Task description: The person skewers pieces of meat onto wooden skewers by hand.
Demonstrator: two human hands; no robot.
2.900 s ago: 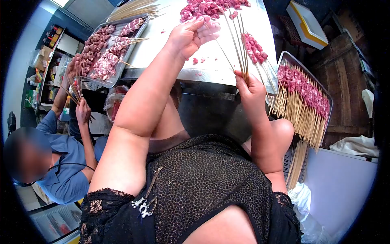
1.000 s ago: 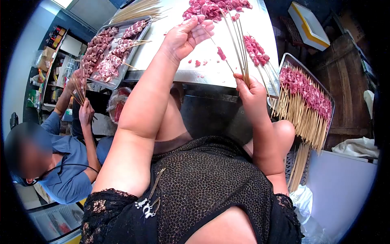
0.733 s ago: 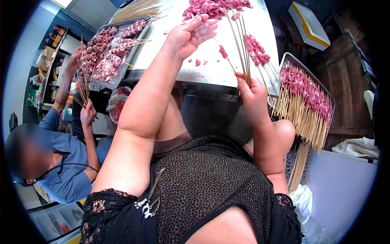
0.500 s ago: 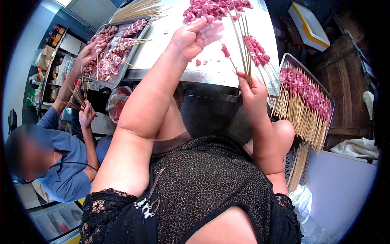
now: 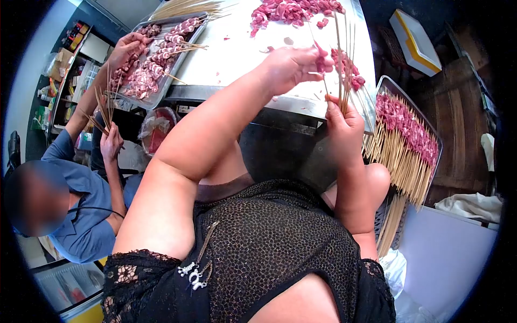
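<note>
My right hand (image 5: 346,121) is closed round a bundle of bamboo skewers (image 5: 344,64), their points upward over the table's front edge. One skewer of the bunch leans left and carries raw meat (image 5: 321,60). My left hand (image 5: 296,67) is at that skewer, its fingers closed about the meat; the fingertips are partly hidden. Beyond my hands lies a pile of cut raw meat (image 5: 285,12) on the white tabletop (image 5: 231,59). Just behind the bundle, meat-laden skewers (image 5: 353,75) rest near the table's right edge.
At right, a tray (image 5: 439,134) holds rows of meat skewers (image 5: 404,129). On the left, a co-worker in a blue shirt (image 5: 89,215) holds skewers and reaches to a metal tray (image 5: 186,51) of threaded meat. Loose skewers (image 5: 188,11) lie behind it. A white-and-yellow box (image 5: 414,43) stands at back right.
My left hand has moved right and toward me, from near the meat pile to the skewer, and closed on the meat there. My right hand still grips the bundle, shifted slightly right.
</note>
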